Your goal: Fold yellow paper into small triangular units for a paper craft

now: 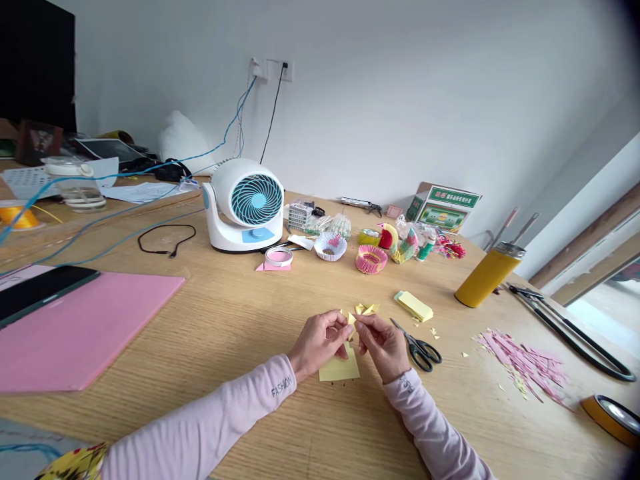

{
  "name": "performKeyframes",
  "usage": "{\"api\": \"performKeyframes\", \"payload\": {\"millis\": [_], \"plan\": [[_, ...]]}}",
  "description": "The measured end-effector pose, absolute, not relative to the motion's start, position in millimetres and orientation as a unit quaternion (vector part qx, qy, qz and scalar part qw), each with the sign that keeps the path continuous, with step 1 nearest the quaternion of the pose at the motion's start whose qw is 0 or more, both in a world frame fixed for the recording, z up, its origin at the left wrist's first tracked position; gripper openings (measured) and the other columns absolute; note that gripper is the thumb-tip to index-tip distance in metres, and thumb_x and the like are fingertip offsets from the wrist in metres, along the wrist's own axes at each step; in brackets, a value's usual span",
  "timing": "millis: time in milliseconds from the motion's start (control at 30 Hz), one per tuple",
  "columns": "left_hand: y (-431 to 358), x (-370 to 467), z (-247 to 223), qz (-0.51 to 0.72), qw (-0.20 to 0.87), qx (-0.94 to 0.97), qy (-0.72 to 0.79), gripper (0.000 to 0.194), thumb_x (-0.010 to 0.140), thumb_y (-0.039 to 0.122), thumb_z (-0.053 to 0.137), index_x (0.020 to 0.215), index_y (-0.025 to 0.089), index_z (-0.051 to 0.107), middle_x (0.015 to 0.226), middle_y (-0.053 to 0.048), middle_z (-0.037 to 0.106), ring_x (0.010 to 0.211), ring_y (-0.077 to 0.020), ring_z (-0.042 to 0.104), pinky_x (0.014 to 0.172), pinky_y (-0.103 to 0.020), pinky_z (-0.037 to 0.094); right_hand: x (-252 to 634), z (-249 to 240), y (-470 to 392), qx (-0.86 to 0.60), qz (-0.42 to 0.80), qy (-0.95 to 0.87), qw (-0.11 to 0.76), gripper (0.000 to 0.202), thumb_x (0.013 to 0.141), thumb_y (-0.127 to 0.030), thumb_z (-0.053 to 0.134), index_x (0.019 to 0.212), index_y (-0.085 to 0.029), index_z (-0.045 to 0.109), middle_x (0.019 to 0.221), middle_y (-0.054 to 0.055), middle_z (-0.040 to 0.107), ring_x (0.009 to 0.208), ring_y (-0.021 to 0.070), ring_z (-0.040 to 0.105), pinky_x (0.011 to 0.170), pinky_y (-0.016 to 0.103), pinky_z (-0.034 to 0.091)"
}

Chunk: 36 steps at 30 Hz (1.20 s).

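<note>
My left hand [320, 343] and my right hand [383, 343] meet over the wooden table [225, 320], both pinching one small folded yellow paper piece [351, 320] between fingertips. A flat yellow paper sheet [340, 369] lies right under the hands. Folded yellow pieces [367, 309] sit just beyond them. A stack of yellow paper strips [414, 305] lies farther right. Black-handled scissors [419, 347] rest next to my right hand.
A white desk fan [245, 207] stands at the back centre, with paper craft models [371, 259] and a box [443, 207] to its right. A pink mat [75, 327] lies left. A yellow bottle [487, 275], pink paper scraps [525, 363] and a tape roll [613, 417] lie right.
</note>
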<state>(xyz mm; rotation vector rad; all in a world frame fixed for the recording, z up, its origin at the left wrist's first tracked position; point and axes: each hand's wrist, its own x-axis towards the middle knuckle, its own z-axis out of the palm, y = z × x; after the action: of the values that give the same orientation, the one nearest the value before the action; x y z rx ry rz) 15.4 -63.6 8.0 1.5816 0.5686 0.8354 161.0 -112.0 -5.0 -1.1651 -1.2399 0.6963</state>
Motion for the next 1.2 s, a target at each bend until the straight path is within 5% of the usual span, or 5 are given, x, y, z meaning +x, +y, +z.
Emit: {"api": "performKeyframes", "payload": {"millis": [700,900,1200], "plan": [[-58.6,13.2,14.2,0.297,0.771,0.515,0.229,0.033,0.069,0.039,0.068,0.081,0.010,0.059,0.078,-0.007,0.065,0.055,-0.0116,0.062,0.053,-0.022,0.049,165.6,-0.7,-115.4,-0.490,0.370,-0.512,0.600,0.029,0.070,-0.041,0.069,0.080,-0.014,0.064,0.068,0.004,0.061,0.057,0.0155,0.059,0.045,0.025,0.052],[-59.3,15.3,10.2,0.348,0.716,0.550,0.251,0.037,0.062,0.038,0.075,0.080,0.010,0.059,0.071,-0.005,0.066,0.055,-0.0124,0.062,0.057,-0.026,0.051,170.6,-7.8,-111.0,-0.506,0.372,-0.475,0.617,0.036,0.064,-0.040,0.075,0.086,-0.015,0.061,0.063,0.002,0.061,0.052,0.0132,0.057,0.040,0.023,0.050],[-58.4,15.0,6.4,0.375,0.621,0.655,0.212,0.027,0.073,0.037,0.065,0.080,0.012,0.060,0.074,-0.005,0.065,0.064,-0.0165,0.066,0.064,-0.028,0.053,171.8,-2.5,-114.3,-0.504,0.370,-0.491,0.606,0.023,0.064,-0.036,0.075,0.070,-0.015,0.067,0.061,0.001,0.061,0.052,0.0104,0.052,0.043,0.020,0.045]]}}
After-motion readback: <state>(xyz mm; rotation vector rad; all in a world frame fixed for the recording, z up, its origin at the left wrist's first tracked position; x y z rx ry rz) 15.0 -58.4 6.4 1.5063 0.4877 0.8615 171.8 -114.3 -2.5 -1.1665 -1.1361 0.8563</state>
